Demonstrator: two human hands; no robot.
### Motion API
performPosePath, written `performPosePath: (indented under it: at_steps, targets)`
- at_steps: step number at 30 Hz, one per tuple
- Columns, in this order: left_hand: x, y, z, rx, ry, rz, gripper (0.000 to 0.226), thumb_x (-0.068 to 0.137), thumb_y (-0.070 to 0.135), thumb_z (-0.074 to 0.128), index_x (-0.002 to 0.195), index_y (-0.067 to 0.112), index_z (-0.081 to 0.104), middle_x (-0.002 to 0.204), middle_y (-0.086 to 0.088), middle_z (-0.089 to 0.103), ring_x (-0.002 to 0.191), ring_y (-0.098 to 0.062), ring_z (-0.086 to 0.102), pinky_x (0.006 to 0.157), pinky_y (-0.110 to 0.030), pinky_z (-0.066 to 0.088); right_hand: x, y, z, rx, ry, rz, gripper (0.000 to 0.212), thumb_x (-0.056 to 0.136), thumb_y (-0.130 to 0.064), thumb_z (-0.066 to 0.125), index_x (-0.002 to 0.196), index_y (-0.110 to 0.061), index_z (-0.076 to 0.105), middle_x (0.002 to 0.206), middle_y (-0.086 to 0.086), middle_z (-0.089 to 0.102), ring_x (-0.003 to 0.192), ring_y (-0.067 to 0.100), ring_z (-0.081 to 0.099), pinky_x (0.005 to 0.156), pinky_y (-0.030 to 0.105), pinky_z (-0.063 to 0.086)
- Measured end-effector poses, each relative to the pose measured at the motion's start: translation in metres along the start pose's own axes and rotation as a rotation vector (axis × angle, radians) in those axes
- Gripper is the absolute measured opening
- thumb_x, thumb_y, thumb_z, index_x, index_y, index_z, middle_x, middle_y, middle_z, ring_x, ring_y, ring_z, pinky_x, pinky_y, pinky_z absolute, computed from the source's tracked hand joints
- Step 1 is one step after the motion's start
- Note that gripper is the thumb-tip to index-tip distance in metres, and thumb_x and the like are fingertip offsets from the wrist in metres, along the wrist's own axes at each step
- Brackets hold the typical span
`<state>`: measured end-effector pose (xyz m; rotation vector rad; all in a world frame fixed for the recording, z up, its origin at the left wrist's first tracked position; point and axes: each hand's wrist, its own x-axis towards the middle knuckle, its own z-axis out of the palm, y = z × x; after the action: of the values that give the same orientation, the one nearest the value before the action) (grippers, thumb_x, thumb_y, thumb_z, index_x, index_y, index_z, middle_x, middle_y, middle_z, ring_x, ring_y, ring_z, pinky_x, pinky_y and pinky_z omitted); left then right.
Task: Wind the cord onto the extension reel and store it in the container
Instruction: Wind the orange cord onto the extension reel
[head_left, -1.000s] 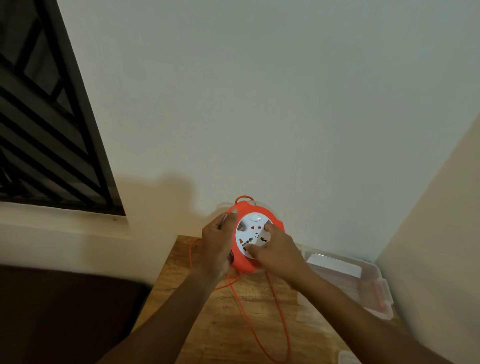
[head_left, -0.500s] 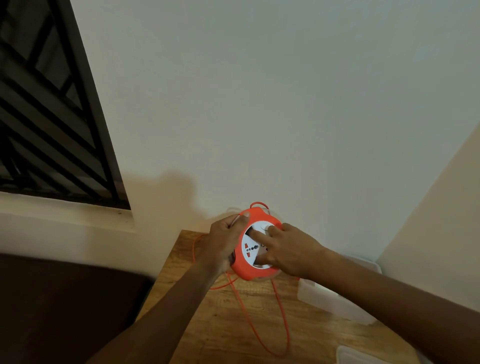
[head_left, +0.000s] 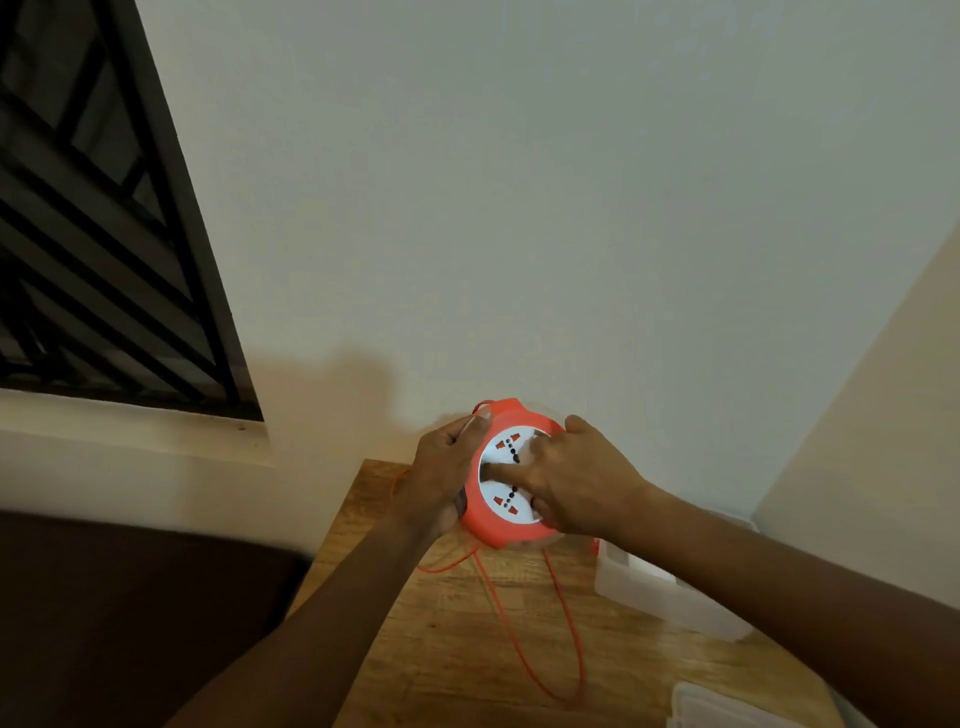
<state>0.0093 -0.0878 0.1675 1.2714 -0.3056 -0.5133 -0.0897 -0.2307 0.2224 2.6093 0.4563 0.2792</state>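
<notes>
An orange extension reel (head_left: 491, 525) with a white socket face is held upright above the far end of the wooden table (head_left: 447, 649). My left hand (head_left: 447, 478) grips its left rim. My right hand (head_left: 571, 483) lies on the white face with fingers pressed into it. A thin orange cord (head_left: 561, 613) hangs from the reel and loops loosely over the table. The clear plastic container (head_left: 670, 597) sits on the table to the right, partly hidden by my right forearm.
A clear lid (head_left: 727, 709) lies at the table's near right corner. White walls close in behind and on the right. A barred window (head_left: 93, 234) with a ledge is on the left, and something dark lies below it.
The white socket face has turned under my right hand, whose fingers have shifted across it. The view has tilted, and my right forearm now covers more of the container.
</notes>
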Motion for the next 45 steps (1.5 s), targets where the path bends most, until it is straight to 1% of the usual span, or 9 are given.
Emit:
performPosePath:
  at_steps: [4,12,17,20,24,29,33,38,45]
  targets:
    - [-0.002,-0.005,0.01,-0.063,0.101,0.06,0.029,0.1,0.043,0.062,0.081,0.035,0.081,0.086,0.001,0.083,0.074,-0.019,0.081,0.054,-0.027,0.061,0.003,-0.01,0.01,0.137,0.043,0.242,0.066,0.082,-0.043,0.059,0.144,-0.04,0.035,0.112,0.007,0.071,0.092,0.029,0.068,0.075,0.035,0.048]
    - [0.001,-0.013,0.036,-0.062,0.397,0.185,0.031,0.096,0.039,0.068,0.077,0.016,0.075,0.08,-0.005,0.081,0.077,-0.019,0.079,0.062,-0.033,0.064,0.013,-0.028,0.017,0.698,0.119,0.829,0.071,0.074,-0.05,0.062,0.142,-0.04,0.041,0.131,-0.004,0.063,0.114,0.026,0.061,0.087,0.037,0.052]
    - [-0.002,-0.017,0.044,0.143,0.402,0.263,0.025,0.094,0.039,0.071,0.101,0.017,0.08,0.095,0.002,0.082,0.096,-0.016,0.077,0.084,-0.042,0.065,0.016,-0.034,0.029,1.243,0.141,1.086,0.065,0.085,-0.048,0.065,0.143,-0.029,0.044,0.146,0.0,0.05,0.129,0.026,0.051,0.102,0.04,0.045]
    - [-0.004,-0.017,0.037,0.112,0.412,0.203,0.027,0.095,0.039,0.07,0.084,0.015,0.077,0.082,0.002,0.079,0.084,-0.022,0.077,0.074,-0.038,0.064,0.012,-0.029,0.025,1.395,0.112,1.134,0.054,0.094,-0.046,0.053,0.145,-0.028,0.043,0.151,0.001,0.044,0.131,0.028,0.047,0.105,0.045,0.045]
    - [-0.008,-0.009,0.033,-0.092,0.384,0.12,0.044,0.097,0.03,0.07,0.076,-0.009,0.062,0.075,-0.018,0.062,0.073,-0.03,0.062,0.072,-0.049,0.058,-0.001,-0.027,0.006,1.072,0.014,0.911,0.063,0.086,-0.044,0.06,0.143,-0.024,0.042,0.141,0.0,0.054,0.118,0.023,0.057,0.084,0.031,0.05]
    - [-0.008,-0.001,0.026,-0.085,0.305,0.051,0.027,0.099,0.035,0.066,0.084,0.018,0.079,0.092,-0.012,0.082,0.088,-0.034,0.079,0.077,-0.051,0.067,-0.01,-0.025,-0.015,0.336,0.094,0.439,0.036,0.086,-0.03,0.059,0.122,-0.027,0.062,0.121,0.006,0.066,0.095,0.026,0.066,0.075,0.034,0.054]
    - [-0.007,0.004,0.012,-0.051,0.226,0.033,0.025,0.101,0.038,0.063,0.099,0.018,0.078,0.09,-0.003,0.083,0.079,-0.024,0.081,0.061,-0.035,0.065,-0.016,-0.013,-0.014,0.225,-0.009,0.093,0.033,0.084,-0.018,0.066,0.115,-0.03,0.064,0.143,0.012,0.044,0.114,0.032,0.055,0.072,0.039,0.055]
    - [-0.01,0.011,0.0,-0.03,0.144,0.003,0.037,0.102,0.036,0.061,0.12,0.006,0.072,0.113,-0.02,0.078,0.102,-0.043,0.075,0.092,-0.06,0.06,-0.018,0.009,-0.018,0.114,-0.077,-0.068,0.043,0.088,-0.016,0.066,0.127,-0.031,0.058,0.158,0.011,0.025,0.129,0.036,0.044,0.082,0.043,0.051]
    - [-0.01,0.011,-0.008,-0.024,0.145,0.014,0.037,0.099,0.038,0.066,0.115,0.006,0.075,0.11,-0.02,0.079,0.099,-0.042,0.076,0.09,-0.058,0.062,-0.016,0.003,-0.022,-0.042,-0.091,-0.152,0.033,0.095,-0.025,0.056,0.127,-0.033,0.054,0.152,0.021,0.03,0.122,0.041,0.048,0.079,0.044,0.051]
